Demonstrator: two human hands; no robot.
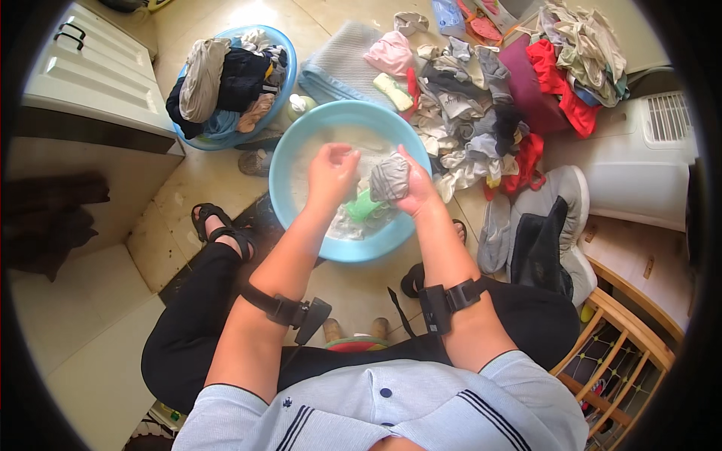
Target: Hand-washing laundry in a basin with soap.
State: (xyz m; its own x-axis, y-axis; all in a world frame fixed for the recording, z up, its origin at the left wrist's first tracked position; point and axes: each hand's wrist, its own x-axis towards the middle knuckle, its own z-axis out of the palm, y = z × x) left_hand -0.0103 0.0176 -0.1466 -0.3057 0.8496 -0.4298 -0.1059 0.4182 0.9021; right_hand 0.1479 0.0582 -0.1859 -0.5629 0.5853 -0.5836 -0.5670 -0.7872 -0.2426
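Both hands are above a light blue plastic basin [282,186] of cloudy, sudsy water. My right hand [418,183] holds a bunched-up grey striped cloth [389,179] against the palm. My left hand [333,175] is over the basin's left half, its fingers loosely curled and apart, with nothing seen in them. Between the hands, a green plastic object [362,207], perhaps a brush or a small washboard, lies partly under the grey cloth. Wet pale fabric [347,225] sits in the water near it.
Behind the basin stand a pump bottle [300,106] and a blue tub [289,56] of clothes. A pale yellow soap bar or brush [393,92] lies by a folded towel [338,62]. Small garments [462,107] are heaped to the right, near grey padded slippers [494,234] and a wooden rack [609,344].
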